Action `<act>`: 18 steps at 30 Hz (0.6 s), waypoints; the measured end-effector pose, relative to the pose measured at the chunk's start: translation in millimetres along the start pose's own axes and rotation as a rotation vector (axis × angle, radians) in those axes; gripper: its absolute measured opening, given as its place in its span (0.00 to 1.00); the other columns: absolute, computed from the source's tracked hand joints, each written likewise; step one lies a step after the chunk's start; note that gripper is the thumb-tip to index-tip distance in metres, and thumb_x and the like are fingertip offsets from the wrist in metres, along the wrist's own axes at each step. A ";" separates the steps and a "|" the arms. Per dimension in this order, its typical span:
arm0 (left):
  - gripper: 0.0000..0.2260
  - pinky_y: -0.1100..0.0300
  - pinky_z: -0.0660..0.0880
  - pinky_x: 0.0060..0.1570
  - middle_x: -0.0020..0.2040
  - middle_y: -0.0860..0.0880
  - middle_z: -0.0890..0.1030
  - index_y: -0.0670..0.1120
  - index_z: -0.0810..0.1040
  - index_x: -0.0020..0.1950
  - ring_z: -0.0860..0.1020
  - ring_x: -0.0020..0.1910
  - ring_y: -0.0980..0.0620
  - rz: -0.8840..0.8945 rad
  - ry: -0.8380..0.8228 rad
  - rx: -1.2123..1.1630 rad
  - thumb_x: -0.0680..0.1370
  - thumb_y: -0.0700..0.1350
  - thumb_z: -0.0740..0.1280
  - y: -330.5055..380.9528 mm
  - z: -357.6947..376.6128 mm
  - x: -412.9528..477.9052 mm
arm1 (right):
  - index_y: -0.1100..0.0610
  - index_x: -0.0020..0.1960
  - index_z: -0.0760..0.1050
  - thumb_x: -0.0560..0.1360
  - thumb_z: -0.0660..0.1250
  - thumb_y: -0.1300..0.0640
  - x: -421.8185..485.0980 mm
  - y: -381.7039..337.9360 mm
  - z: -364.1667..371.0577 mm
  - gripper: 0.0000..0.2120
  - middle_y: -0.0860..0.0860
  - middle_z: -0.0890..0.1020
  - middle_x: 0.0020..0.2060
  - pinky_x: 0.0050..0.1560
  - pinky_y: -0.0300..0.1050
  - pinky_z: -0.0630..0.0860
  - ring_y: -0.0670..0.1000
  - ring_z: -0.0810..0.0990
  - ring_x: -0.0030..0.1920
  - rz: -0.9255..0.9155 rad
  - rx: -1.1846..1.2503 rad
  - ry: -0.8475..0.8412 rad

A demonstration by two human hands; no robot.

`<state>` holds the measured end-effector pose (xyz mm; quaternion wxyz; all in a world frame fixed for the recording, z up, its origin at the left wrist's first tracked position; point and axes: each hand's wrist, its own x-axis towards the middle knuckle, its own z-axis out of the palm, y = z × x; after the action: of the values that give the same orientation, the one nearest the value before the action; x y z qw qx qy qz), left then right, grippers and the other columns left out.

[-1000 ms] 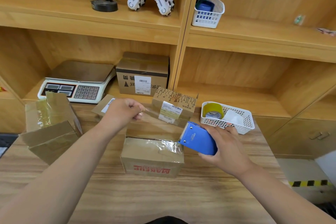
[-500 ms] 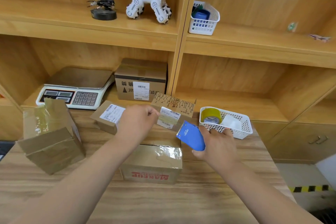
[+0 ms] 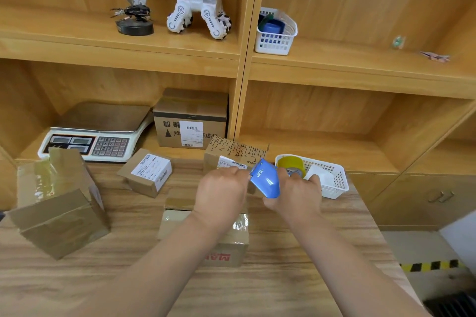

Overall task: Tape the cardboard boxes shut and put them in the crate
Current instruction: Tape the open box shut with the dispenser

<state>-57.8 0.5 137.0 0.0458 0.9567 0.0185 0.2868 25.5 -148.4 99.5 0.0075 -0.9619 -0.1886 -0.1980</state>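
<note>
Right hand (image 3: 296,195) grips blue tape dispenser (image 3: 266,183). Left hand (image 3: 221,189) curled at its mouth; contents indeterminable. Box (image 3: 237,240) beneath wrists: brown, glossy-taped top.

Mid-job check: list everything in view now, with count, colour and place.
cardboard boxes: five, brown; four on the table, one on the shelf beside the scale.
tape dispenser: one, blue, in the right hand.
scale: one, white, lower left shelf.
baskets: two, white; one on the table holding a yellow tape roll, one on the upper shelf.
toy robot: one, white, upper shelf.
insect model: one, black, beside the toy robot.
left hand: fingers curled at the dispenser's mouth.
right hand: grips the dispenser.
</note>
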 end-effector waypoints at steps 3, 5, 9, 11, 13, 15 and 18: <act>0.15 0.66 0.53 0.26 0.22 0.51 0.68 0.47 0.71 0.25 0.67 0.19 0.50 0.037 0.070 0.027 0.60 0.38 0.77 0.6 6.1 0.3 | 0.57 0.36 0.76 0.41 0.77 0.45 0.4 1.8 4.8 0.28 0.51 0.71 0.19 0.34 0.44 0.67 0.51 0.68 0.17 0.017 0.002 -0.010; 0.12 0.65 0.53 0.28 0.22 0.51 0.68 0.47 0.71 0.25 0.67 0.20 0.50 0.043 0.101 0.040 0.63 0.41 0.72 1.8 7.4 -0.4 | 0.57 0.36 0.76 0.40 0.77 0.43 0.5 3.8 8.0 0.30 0.51 0.71 0.19 0.34 0.44 0.68 0.51 0.68 0.17 0.025 0.013 -0.008; 0.13 0.65 0.53 0.28 0.22 0.51 0.69 0.47 0.73 0.25 0.68 0.20 0.51 0.044 0.119 0.063 0.65 0.38 0.74 3.3 13.2 -1.8 | 0.58 0.35 0.75 0.39 0.78 0.43 1.8 7.0 13.9 0.31 0.51 0.71 0.19 0.34 0.44 0.69 0.51 0.68 0.16 0.028 0.038 0.024; 0.14 0.66 0.53 0.28 0.22 0.52 0.69 0.47 0.74 0.26 0.67 0.20 0.52 0.043 0.126 0.074 0.64 0.39 0.77 3.2 16.3 -2.3 | 0.58 0.34 0.75 0.38 0.78 0.42 2.9 7.7 16.7 0.31 0.51 0.70 0.18 0.33 0.44 0.69 0.50 0.67 0.16 0.024 0.043 0.029; 0.13 0.66 0.53 0.28 0.23 0.52 0.69 0.47 0.75 0.26 0.67 0.21 0.52 0.037 0.155 0.072 0.66 0.40 0.76 5.5 16.2 -3.0 | 0.57 0.34 0.75 0.42 0.78 0.41 5.1 8.9 21.2 0.29 0.50 0.71 0.18 0.34 0.43 0.68 0.50 0.69 0.16 0.044 0.046 -0.014; 0.11 0.66 0.54 0.28 0.24 0.52 0.70 0.47 0.75 0.27 0.67 0.21 0.52 0.034 0.198 0.043 0.70 0.41 0.68 7.5 15.1 -2.5 | 0.57 0.38 0.76 0.49 0.78 0.39 7.6 17.3 23.1 0.28 0.51 0.75 0.21 0.38 0.45 0.69 0.51 0.74 0.21 0.059 0.028 -0.060; 0.09 0.66 0.61 0.21 0.24 0.51 0.70 0.45 0.75 0.28 0.68 0.21 0.51 -0.022 0.194 -0.075 0.69 0.41 0.66 2.4 14.1 -2.7 | 0.55 0.59 0.72 0.65 0.68 0.31 5.1 39.4 32.2 0.34 0.51 0.82 0.41 0.49 0.47 0.68 0.52 0.82 0.40 0.063 -0.099 -0.236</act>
<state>-52.3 -3.1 124.0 0.0828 0.9219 0.0225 0.3778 56.4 -180.3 74.1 -0.0559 -0.9831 -0.1478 -0.0920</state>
